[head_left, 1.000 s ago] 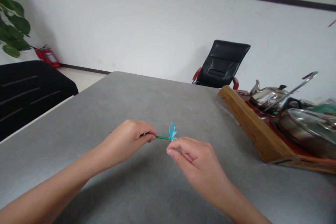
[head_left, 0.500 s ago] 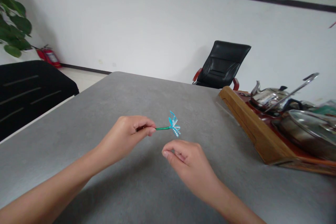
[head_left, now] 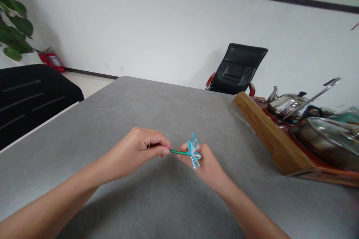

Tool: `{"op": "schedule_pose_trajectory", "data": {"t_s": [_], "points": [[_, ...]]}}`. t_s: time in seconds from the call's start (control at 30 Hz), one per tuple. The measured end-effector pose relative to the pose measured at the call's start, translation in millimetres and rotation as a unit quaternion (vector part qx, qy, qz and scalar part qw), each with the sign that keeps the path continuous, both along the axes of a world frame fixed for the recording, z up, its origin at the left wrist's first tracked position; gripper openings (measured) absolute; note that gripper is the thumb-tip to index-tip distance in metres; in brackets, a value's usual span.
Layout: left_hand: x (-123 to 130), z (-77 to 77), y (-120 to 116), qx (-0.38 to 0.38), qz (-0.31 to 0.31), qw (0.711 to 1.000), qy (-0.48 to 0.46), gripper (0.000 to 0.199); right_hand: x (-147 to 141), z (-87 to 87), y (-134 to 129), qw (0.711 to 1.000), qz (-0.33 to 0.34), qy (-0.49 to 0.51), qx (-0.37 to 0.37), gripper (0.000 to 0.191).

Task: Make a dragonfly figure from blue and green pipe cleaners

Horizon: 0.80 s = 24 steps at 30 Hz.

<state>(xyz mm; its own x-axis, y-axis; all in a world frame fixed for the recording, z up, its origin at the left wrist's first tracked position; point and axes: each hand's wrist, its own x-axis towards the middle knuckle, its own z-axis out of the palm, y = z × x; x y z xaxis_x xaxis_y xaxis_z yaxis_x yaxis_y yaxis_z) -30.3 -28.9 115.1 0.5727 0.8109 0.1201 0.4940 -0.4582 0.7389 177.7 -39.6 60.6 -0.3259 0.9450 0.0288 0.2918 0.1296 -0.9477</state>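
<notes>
My left hand (head_left: pixel 150 145) pinches the green stem of a light blue beaded flower (head_left: pixel 194 155) between thumb and fingers. The stem lies almost level and points right, with beaded petals fanned out at its end. One thin blue loop sticks up from the flower head. Right behind the petals is my right hand (head_left: pixel 209 166), its thumb and fingers drawn together. The flower partly covers its fingertips, so what they hold, if anything, is hidden. A faint greenish thread-like line hangs below that hand. Both hands are above the grey table (head_left: pixel 157 104).
At the right, a wooden tea tray (head_left: pixel 263 134) carries a steel kettle (head_left: pixel 288 104) and a glass-lidded pot (head_left: pixel 331 138). A black chair (head_left: pixel 238 67) stands beyond the table, another black chair back (head_left: pixel 36 97) at left. A fire extinguisher (head_left: pixel 54 61) is near the wall.
My left hand has moved the flower slightly right and down. My right hand has come up behind the flower head, where before it was below and apart from it.
</notes>
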Motion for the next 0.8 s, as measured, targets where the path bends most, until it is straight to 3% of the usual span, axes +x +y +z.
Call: {"op": "schedule_pose_trajectory", "data": {"t_s": [0.3,0.53,0.8], "points": [[1.1,1.2,-0.2,0.0,-0.132,0.99,0.044,0.018,6.8,-0.8,10.5,0.999,-0.007,0.002,-0.044,0.021],[-0.8,-2.3,-0.9,0.016,-0.143,0.987,0.072,0.022,13.7,2.4,12.4,1.0,-0.01,0.001,-0.021,0.017],[-1.4,-5.1,-0.1,0.032,-0.121,0.985,0.119,0.022,10.2,17.8,1.4,1.0,-0.003,0.007,-0.026,0.021]]}}
